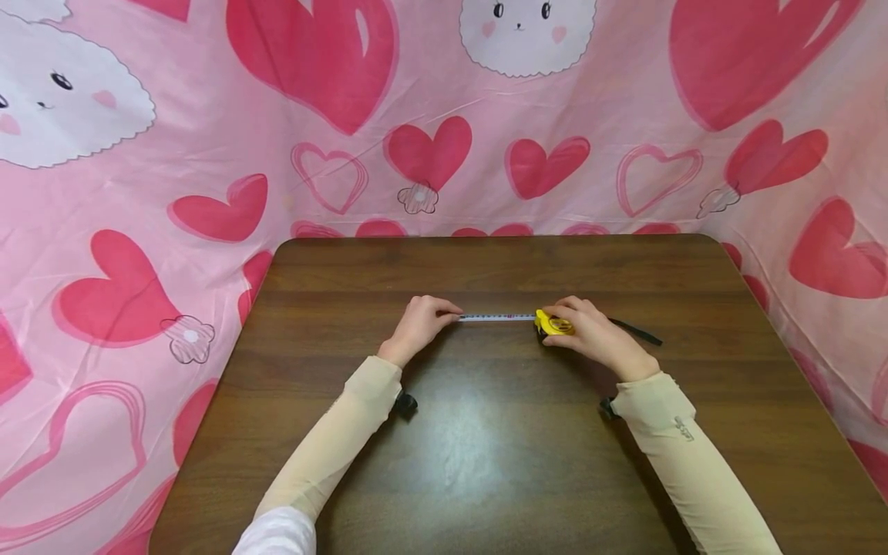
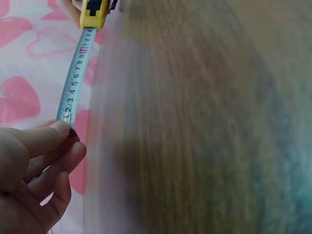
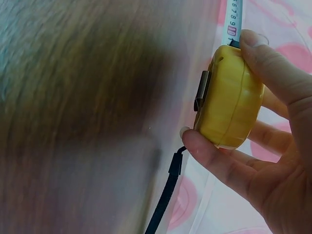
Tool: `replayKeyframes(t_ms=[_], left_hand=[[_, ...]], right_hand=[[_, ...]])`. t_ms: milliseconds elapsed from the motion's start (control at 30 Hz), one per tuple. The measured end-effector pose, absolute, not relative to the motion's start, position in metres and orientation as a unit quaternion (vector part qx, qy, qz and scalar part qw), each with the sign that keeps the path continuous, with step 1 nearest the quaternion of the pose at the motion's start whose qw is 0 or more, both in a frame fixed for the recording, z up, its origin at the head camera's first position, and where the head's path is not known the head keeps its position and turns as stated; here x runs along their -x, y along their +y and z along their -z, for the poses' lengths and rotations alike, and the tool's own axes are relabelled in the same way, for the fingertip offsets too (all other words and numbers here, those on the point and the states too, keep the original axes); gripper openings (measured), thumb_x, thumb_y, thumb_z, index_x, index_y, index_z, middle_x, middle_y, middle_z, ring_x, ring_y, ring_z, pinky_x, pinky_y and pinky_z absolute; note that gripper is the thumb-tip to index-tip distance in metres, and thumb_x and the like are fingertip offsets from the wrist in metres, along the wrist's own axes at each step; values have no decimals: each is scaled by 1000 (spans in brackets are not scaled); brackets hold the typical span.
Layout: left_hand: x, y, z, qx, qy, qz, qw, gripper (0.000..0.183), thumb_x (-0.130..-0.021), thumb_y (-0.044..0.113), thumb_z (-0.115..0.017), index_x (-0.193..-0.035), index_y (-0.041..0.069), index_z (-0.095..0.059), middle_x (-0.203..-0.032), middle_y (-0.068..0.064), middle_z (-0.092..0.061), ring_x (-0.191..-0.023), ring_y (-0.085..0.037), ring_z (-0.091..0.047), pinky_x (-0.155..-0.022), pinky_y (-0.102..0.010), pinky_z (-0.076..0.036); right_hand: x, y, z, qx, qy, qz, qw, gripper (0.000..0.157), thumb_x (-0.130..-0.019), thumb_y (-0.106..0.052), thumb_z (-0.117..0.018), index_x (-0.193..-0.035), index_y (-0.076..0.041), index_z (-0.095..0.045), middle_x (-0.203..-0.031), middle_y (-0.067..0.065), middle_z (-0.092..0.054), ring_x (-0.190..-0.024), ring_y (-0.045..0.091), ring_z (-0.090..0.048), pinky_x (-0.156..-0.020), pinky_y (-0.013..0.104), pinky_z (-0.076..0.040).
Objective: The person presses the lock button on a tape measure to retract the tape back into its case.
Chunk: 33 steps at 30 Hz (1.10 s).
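Note:
A yellow tape measure (image 1: 555, 324) is gripped by my right hand (image 1: 590, 330), thumb on one side and fingers on the other in the right wrist view. Its blade (image 1: 498, 317) runs out leftward in a straight line, with a short stretch pulled out. At the blade's free end my left hand (image 1: 419, 320) pinches the tip between thumb and finger. The left wrist view shows the printed numbers on the blade (image 2: 76, 75) between the left thumb and the yellow case (image 2: 94, 14). A metal clip (image 3: 202, 91) sits on the case, and a black wrist strap (image 3: 168, 192) hangs from it.
Both hands are over a brown wooden table (image 1: 458, 447) with rounded corners. A pink cloth (image 1: 486, 154) printed with hearts and white faces hangs behind it and at both sides. Small black cameras (image 1: 405, 405) are worn at the wrists.

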State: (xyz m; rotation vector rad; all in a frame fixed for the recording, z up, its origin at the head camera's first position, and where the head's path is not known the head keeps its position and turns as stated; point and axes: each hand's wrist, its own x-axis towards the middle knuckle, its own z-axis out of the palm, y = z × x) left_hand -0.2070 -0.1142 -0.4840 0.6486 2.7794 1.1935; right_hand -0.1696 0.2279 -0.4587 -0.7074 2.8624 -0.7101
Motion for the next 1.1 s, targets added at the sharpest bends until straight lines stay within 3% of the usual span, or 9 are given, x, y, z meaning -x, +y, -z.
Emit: replayKeyframes(t_ms=[1100], left_hand=[[205,-88,482,-239,890,-386,30,19,-98,16,-73,-114,10,-82,-112,-4,-79,-101,-16,-73,-92,-34,-58]], right_hand=[[166,209,455,225,942,239,74,61,-93,-34,-81,-143,-6,-62,-136,19,-57,-121,37,-52,-103,60,-49]])
